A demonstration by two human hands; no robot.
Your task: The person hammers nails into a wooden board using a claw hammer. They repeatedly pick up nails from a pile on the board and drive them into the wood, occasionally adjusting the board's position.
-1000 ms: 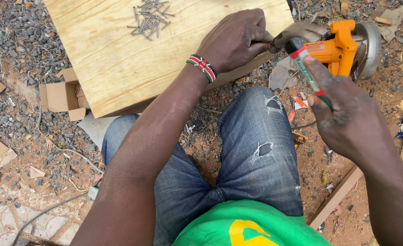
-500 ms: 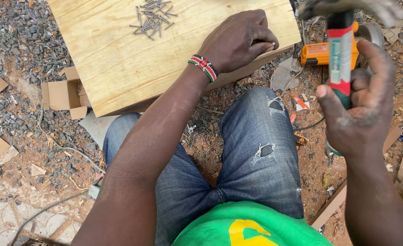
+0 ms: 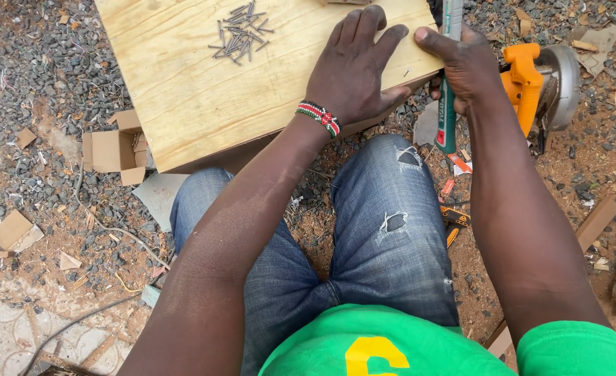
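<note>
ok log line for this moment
left hand: flat on board | right hand: grips hammer handle at board edge | nails: piled on board | saw: on ground

Nails [image 3: 239, 30] lie on the board [image 3: 183, 90] (saw [image 3: 538, 83] to its right).

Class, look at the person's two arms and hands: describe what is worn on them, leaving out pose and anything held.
Both arms are bare to the shoulder. The left hand has a beaded bracelet at the wrist, in red, white, black and green. The right hand wears nothing. A green sleeve edge shows at the right shoulder.
</note>
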